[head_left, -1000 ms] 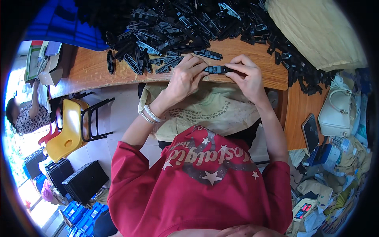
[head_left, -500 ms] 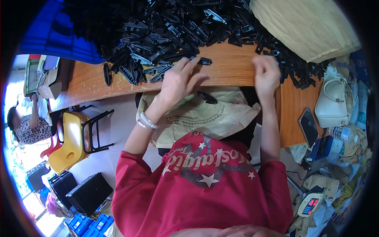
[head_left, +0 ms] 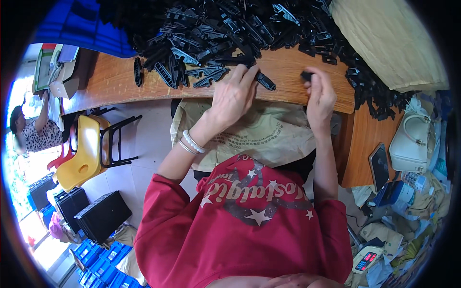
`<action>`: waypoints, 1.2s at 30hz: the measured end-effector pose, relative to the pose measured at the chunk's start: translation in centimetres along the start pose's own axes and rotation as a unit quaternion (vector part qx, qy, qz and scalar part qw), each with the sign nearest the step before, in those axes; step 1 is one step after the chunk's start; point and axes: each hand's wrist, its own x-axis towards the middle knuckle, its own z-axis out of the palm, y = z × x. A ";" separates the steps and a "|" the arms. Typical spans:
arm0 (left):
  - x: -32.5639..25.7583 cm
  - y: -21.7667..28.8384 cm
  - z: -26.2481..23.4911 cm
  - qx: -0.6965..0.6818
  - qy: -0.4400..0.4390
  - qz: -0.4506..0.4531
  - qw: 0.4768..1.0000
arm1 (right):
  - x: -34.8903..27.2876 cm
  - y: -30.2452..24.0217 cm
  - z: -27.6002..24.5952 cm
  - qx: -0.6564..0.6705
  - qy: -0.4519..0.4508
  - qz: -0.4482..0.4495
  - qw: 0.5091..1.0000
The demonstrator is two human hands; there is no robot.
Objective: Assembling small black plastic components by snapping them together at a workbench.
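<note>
A big heap of black plastic parts (head_left: 230,29) covers the far side of the wooden table (head_left: 110,81). My left hand (head_left: 234,96) lies flat at the heap's near edge, fingers spread, its fingertips touching a long black part (head_left: 264,80). My right hand (head_left: 319,93) is raised at the table's front edge and pinches a small black piece (head_left: 306,76) between thumb and fingers. An open tan sack (head_left: 259,132) hangs below the table edge, under both hands. I wear a red top and pale bracelets on the left wrist.
A second tan sack (head_left: 389,38) lies on the table at the back right. A white handbag (head_left: 413,141) and a phone (head_left: 378,165) sit to the right. A yellow chair (head_left: 81,153), black cases (head_left: 98,216) and another person (head_left: 29,132) are at the left.
My hands held one black part together at the table edge a second ago. They have let it go, parted and moved up to the heap; the right hand has taken a small piece.
</note>
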 end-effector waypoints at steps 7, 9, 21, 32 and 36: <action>0.7 -0.4 0.9 -0.005 0.059 0.049 0.997 | -1.7 -1.3 2.7 0.048 -0.081 -0.010 0.996; 0.5 -1.0 1.2 0.003 0.070 0.077 0.995 | -1.6 -1.7 2.6 -0.011 -0.054 -0.025 0.998; 0.0 -1.3 1.7 -0.061 0.087 0.084 0.991 | -1.9 -0.8 3.7 -0.041 -0.008 -0.109 0.993; 0.1 -1.4 2.0 -0.067 0.101 0.085 0.989 | -3.2 -1.7 3.1 -0.083 0.020 -0.073 0.994; 0.3 -1.3 1.6 -0.075 0.087 0.086 0.990 | -2.6 -1.2 3.4 -0.062 0.029 -0.078 0.995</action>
